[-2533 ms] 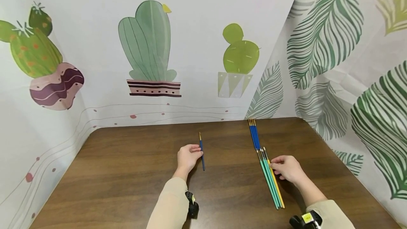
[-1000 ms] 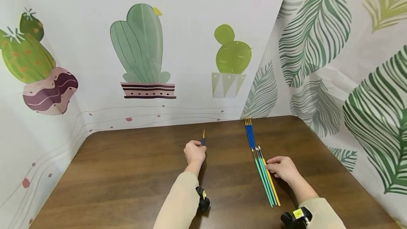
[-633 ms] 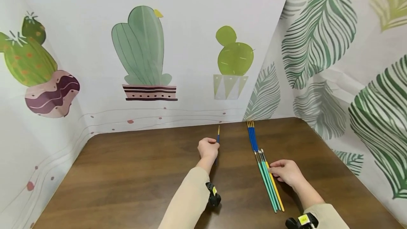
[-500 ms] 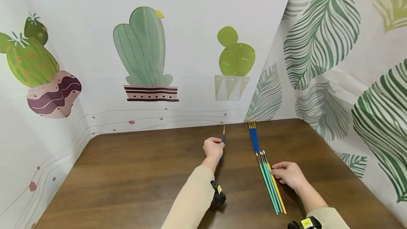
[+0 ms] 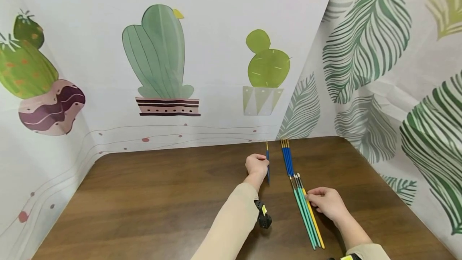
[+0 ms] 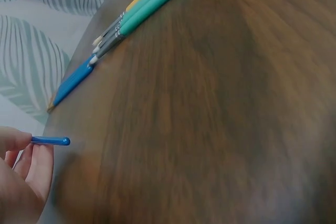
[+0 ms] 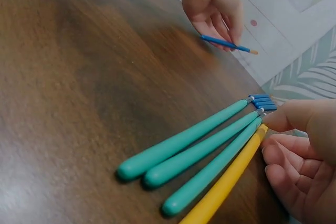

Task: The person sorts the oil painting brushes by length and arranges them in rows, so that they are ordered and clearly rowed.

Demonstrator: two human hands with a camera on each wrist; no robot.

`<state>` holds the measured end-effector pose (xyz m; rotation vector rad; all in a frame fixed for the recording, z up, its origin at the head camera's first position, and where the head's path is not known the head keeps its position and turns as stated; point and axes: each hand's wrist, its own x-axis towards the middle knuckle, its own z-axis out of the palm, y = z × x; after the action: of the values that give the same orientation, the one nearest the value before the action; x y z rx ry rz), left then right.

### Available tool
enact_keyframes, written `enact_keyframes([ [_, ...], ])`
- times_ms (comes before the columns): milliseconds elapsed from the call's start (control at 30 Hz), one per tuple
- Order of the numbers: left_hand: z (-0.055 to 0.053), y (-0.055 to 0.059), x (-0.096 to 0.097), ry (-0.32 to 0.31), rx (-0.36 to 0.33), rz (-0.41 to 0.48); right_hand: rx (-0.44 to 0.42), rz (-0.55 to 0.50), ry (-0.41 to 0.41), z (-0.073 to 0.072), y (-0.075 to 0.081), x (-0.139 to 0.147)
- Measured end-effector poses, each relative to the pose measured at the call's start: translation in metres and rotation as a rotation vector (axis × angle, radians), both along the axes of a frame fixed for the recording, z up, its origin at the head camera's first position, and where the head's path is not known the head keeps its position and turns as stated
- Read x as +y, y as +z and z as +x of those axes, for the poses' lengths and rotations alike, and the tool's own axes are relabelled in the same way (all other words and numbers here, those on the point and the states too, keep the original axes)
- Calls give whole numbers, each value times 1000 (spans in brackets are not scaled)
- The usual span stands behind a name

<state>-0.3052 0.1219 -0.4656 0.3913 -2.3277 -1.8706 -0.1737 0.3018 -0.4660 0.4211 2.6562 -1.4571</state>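
Note:
My left hand (image 5: 257, 165) pinches a slim blue paintbrush (image 5: 268, 167) between thumb and fingers, bristle end pointing away. In the left wrist view, the blue handle end (image 6: 58, 140) sticks out past the fingertips. To its right lie several blue paintbrushes (image 5: 287, 159) side by side, tips near the table's back edge. Below them, three teal paintbrushes (image 5: 304, 216) and one yellow paintbrush (image 5: 315, 224) lie in a slanted row. My right hand (image 5: 329, 203) touches the yellow brush near its upper end, fingers loosely bent, as the right wrist view also shows.
The brown wooden table (image 5: 151, 204) reaches back to a white wall covering (image 5: 216, 71) printed with cacti and leaves. Its right edge runs beyond my right hand. A black wrist camera (image 5: 264, 216) sits on my left sleeve.
My left hand has carried the blue paintbrush to the right, closer to the row of blue brushes. The right hand keeps its place beside the yellow brush. The head view has shifted slightly.

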Motion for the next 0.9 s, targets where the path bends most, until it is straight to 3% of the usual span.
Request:
enact_keyframes([
  [733,-20,-1,51,3,-24,15,-4,11,-47,-1,-5,-3],
  [900,-24,-1,53,-27,-4,-35,-8,12,-54,-2,-4,-2],
])
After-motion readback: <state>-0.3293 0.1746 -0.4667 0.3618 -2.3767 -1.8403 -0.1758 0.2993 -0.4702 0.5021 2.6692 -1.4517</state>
